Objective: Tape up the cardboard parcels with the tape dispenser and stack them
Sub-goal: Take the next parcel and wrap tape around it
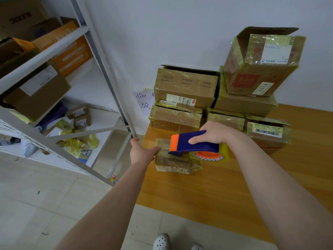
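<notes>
A small parcel (175,162) lies near the left edge of the wooden bench (216,192). The left hand (142,152) holds its left end, thumb on top. The right hand (215,132) has its fingers curled round the blue and orange tape dispenser (187,142), held right over the parcel's top, while taped boxes (185,87) sit stacked behind against the wall.

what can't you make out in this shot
Head view:
- Top seam of the small taped cardboard parcel: covered by the blue and orange tape dispenser in the right hand.
- Left hand: most fingers hidden behind the hand itself.
- White handwritten wall sign: partly behind stacked taped cardboard boxes.
- Their label print: too small.
</notes>
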